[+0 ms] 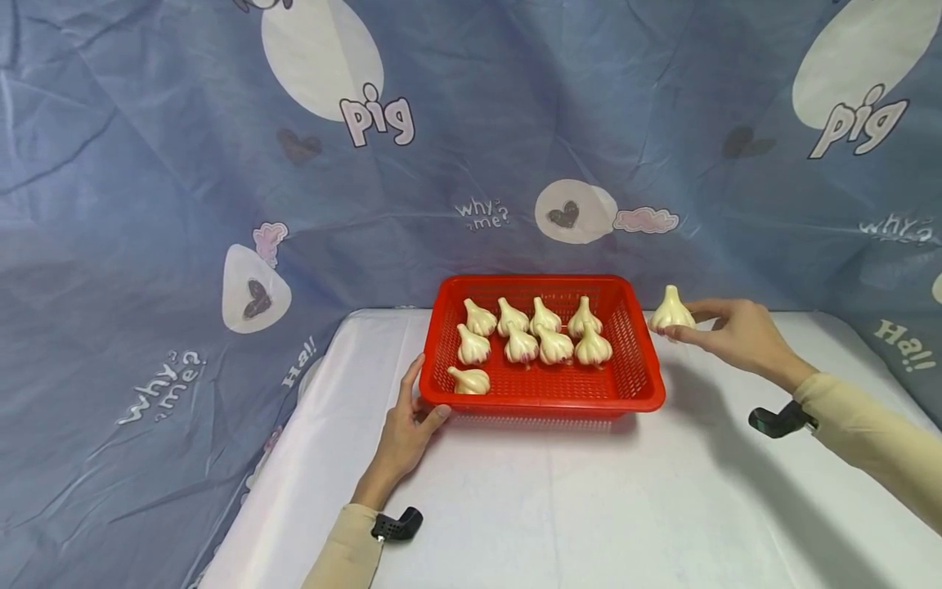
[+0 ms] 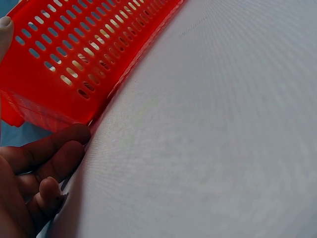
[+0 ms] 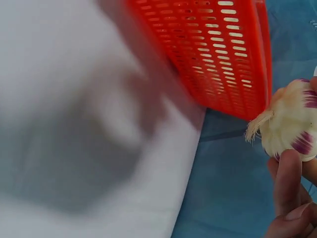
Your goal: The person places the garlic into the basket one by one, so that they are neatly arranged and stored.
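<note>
A red plastic basket (image 1: pixel 545 402) stands on the white table with several garlic bulbs (image 1: pixel 521 345) inside, mostly in two rows at the back and middle. One more bulb (image 1: pixel 471 380) lies on its side near the front left corner. My left hand (image 1: pixel 403 438) holds the basket's front left corner, thumb on the rim; in the left wrist view its fingers (image 2: pixel 64 158) curl by the basket's lower edge. Right of the basket, my right hand (image 1: pixel 743 331) pinches a garlic bulb (image 1: pixel 671 312) by its sides, stem up. The right wrist view shows that bulb's roots and purple streaks (image 3: pixel 292 119).
The white tablecloth (image 1: pixel 530 507) covers the table in front of the basket. Behind it hangs a blue printed cloth (image 1: pixel 471 147), which also runs down the left side. A black wrist mount (image 1: pixel 397 523) sits on the left sleeve, another (image 1: pixel 780 420) on the right.
</note>
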The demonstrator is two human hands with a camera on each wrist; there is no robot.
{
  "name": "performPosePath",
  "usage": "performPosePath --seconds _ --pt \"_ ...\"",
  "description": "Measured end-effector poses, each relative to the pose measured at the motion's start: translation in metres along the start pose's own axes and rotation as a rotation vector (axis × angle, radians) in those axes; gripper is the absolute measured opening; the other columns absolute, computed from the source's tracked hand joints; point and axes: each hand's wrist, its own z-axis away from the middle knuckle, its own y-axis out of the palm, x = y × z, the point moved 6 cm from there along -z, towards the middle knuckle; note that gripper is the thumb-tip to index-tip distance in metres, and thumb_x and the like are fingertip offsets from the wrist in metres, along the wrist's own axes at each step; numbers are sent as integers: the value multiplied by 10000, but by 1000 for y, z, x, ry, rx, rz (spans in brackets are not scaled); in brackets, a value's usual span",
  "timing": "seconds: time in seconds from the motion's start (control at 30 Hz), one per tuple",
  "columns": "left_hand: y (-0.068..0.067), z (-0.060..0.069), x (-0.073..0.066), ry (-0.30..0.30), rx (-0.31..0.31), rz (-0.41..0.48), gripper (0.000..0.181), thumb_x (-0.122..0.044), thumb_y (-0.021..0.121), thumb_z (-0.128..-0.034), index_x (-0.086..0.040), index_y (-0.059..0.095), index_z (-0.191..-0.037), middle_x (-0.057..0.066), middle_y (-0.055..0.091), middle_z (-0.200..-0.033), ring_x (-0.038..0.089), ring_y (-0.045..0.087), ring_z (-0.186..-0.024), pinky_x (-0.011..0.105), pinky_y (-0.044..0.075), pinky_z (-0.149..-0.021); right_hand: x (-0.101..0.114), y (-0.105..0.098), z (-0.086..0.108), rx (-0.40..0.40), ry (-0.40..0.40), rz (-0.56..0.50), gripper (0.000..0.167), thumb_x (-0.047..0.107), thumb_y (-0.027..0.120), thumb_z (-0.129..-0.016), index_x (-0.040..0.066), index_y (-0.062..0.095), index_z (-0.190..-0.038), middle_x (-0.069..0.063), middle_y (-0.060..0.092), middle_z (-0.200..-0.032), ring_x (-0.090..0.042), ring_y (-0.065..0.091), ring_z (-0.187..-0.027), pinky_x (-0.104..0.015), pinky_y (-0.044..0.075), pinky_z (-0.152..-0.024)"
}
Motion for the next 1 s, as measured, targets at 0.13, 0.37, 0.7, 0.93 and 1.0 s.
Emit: performPosePath --seconds 0.13,0.37,0.7,0.93,1.0 --pt "0 0 1 6 0 8 939 -218 791 -948 -397 230 -1680 61 810 -963 167 656 -752 285 494 -710 8 1 -1 14 11 -9 578 572 809 -888 160 773 -1292 -86 794 -1161 -211 633 -778 -323 439 -576" --pt "0 0 0 14 -2 12 937 -251 795 -948 -390 230 -1682 56 806 -942 164 656 -740 288 489 -711 24 10 -3 27 18 -43 571 594 802 -887 173 776 -1272 -82 793 -1155 -232 661 -773 -321 472 -591" --pt "-1 1 1 16 -5 -1 932 -268 792 -952 -385 227 -1683 61 813 -975 151 646 -743 278 480 -700 49 26 -13 131 -23 -111 577 556 794 -914 138 743 -1308 -97 784 -1169 -157 712 -686 -302 479 -583" --pt "0 1 0 15 -11 8 941 -222 791 -946 -360 227 -1687 79 817 -997 169 655 -769 284 475 -718 70 34 -20 101 -100 -65 556 530 820 -893 115 766 -1259 -70 801 -1101 -196 649 -729 -302 471 -576" --pt "0 0 0 20 -9 2 938 -240 792 -950 -365 226 -1687 78 820 -1015 158 660 -790 287 476 -732 77 37 -22 92 -126 -62 535 499 840 -881 108 772 -1241 -59 805 -1070 -195 642 -705 -300 469 -559"
